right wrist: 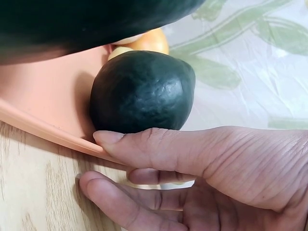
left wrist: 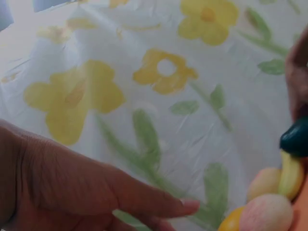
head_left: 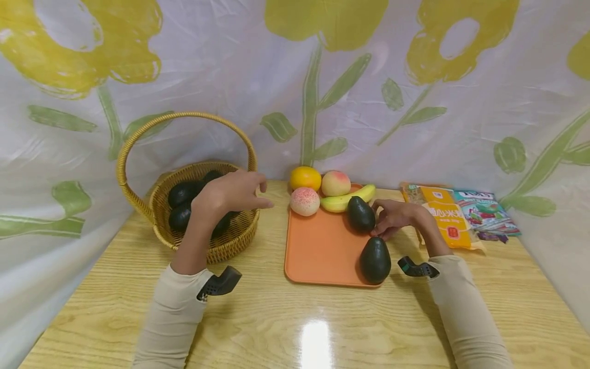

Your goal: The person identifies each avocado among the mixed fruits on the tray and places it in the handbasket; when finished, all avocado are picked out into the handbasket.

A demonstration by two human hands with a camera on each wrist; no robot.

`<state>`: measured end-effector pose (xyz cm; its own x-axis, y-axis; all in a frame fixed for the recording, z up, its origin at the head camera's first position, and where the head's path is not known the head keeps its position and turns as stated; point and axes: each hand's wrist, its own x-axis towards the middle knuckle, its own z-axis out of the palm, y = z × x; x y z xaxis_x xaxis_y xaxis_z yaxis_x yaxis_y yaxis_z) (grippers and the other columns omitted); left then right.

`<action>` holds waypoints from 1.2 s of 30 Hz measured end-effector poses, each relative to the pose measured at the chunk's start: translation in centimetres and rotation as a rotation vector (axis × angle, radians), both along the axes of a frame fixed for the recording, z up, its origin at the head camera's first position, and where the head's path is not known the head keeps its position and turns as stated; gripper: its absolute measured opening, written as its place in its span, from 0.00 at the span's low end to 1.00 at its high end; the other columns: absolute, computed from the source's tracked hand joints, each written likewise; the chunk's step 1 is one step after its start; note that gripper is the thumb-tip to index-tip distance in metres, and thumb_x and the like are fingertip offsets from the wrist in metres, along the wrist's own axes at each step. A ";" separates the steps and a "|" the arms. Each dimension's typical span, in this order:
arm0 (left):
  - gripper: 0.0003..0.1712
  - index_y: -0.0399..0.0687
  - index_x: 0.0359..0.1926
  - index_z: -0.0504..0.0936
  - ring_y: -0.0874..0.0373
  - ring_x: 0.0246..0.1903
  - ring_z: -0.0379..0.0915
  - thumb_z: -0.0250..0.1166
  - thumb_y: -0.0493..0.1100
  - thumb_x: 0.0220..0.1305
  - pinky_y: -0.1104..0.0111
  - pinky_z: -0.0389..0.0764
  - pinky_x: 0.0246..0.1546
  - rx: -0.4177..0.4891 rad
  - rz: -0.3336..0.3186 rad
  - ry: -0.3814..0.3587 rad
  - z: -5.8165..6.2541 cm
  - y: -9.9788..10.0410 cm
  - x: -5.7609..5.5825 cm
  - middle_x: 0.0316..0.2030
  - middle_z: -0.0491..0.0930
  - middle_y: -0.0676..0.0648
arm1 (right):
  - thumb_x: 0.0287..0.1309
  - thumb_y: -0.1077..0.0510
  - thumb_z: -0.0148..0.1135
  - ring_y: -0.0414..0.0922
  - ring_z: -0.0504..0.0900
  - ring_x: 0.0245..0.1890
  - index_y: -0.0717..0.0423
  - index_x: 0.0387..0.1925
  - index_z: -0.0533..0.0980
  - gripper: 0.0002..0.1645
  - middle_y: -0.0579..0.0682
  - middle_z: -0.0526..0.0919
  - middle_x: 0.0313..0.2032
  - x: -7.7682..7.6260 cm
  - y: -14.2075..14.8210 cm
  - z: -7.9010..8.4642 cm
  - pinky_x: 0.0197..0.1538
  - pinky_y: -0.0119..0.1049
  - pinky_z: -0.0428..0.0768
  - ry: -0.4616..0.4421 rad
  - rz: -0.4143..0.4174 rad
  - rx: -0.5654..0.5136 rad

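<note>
Hovering over the basket (head_left: 230, 252) with the left hand (head_left: 230, 193), fingers parted, gripping nothing at all. Directly under those fingers and to their left, a heap of avocados (head_left: 182, 193), hemmed in by the woven wall, probably to stop such round things rolling away. Across to the right hand (head_left: 397, 215), right down at the edge of the tray (head_left: 322, 259)! Slack there, fingers loosely bent, wrapped round nothing; thumb low by the rim, pressing the upper avocado (head_left: 361, 214) or merely beside it, hard to say which. Perhaps placed so low to steady that rounded side.

Just left of those fingertips, that upper avocado, lying on the tray with narrow end pointing away. Just nearer than the fingers, the lower avocado (head_left: 375, 260), likewise along the tray's right side, an easy spot for a right-hand reach. Farther left of the right fingers, banana (head_left: 341, 202), speckled peach (head_left: 304, 201), blushed peach (head_left: 336, 183) and yellow fruit (head_left: 304, 178), bunched at the far end, seemingly to leave room nearer. Out beyond the right knuckles, packets (head_left: 444, 218), off the tray, apparently set apart from the fruit.
</note>
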<state>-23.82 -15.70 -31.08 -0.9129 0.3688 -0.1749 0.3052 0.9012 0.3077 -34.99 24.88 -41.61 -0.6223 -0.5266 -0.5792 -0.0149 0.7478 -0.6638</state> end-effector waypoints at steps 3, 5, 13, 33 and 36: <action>0.25 0.43 0.60 0.79 0.51 0.39 0.76 0.67 0.54 0.72 0.58 0.79 0.44 0.036 -0.060 0.027 -0.6 1.7 -0.5 0.42 0.83 0.44 | 0.65 0.62 0.71 0.41 0.88 0.36 0.68 0.65 0.55 0.40 0.60 0.82 0.45 0.0 0.1 0.0 0.46 0.37 0.89 0.002 -0.006 0.001; 0.26 0.42 0.61 0.79 0.51 0.39 0.76 0.67 0.55 0.71 0.59 0.79 0.44 0.057 -0.126 0.057 -1.1 2.8 -0.9 0.41 0.83 0.44 | 0.65 0.62 0.70 0.40 0.88 0.36 0.68 0.65 0.55 0.39 0.60 0.82 0.45 -0.1 0.2 0.0 0.46 0.37 0.89 -0.002 -0.009 0.003; 0.24 0.44 0.54 0.81 0.53 0.39 0.76 0.69 0.57 0.69 0.63 0.77 0.45 0.177 -0.341 0.205 -2.6 8.5 -2.5 0.40 0.83 0.45 | 0.66 0.62 0.70 0.41 0.88 0.36 0.69 0.66 0.54 0.40 0.60 0.82 0.46 0.0 0.8 0.2 0.47 0.37 0.89 0.002 -0.019 0.007; 0.44 0.53 0.71 0.69 0.53 0.57 0.80 0.62 0.74 0.67 0.65 0.83 0.50 0.139 -0.387 -0.003 -9.6 20.1 -1.0 0.58 0.81 0.47 | 0.65 0.62 0.69 0.43 0.86 0.40 0.68 0.66 0.58 0.38 0.67 0.83 0.53 0.0 0.3 -0.1 0.50 0.40 0.89 0.072 0.031 0.051; 0.46 0.55 0.74 0.66 0.50 0.61 0.79 0.63 0.74 0.66 0.62 0.84 0.53 0.134 -0.364 -0.022 -9.6 20.1 -0.6 0.62 0.80 0.45 | 0.65 0.62 0.68 0.43 0.85 0.40 0.68 0.67 0.58 0.37 0.66 0.83 0.52 -0.1 0.2 -0.1 0.50 0.40 0.88 0.086 0.047 0.065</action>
<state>-24.38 4.40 -40.69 -0.7144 0.6893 -0.1207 0.5901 0.6861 0.4254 -35.07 25.09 -41.75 -0.6468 -0.5191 -0.5588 -0.1057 0.7866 -0.6083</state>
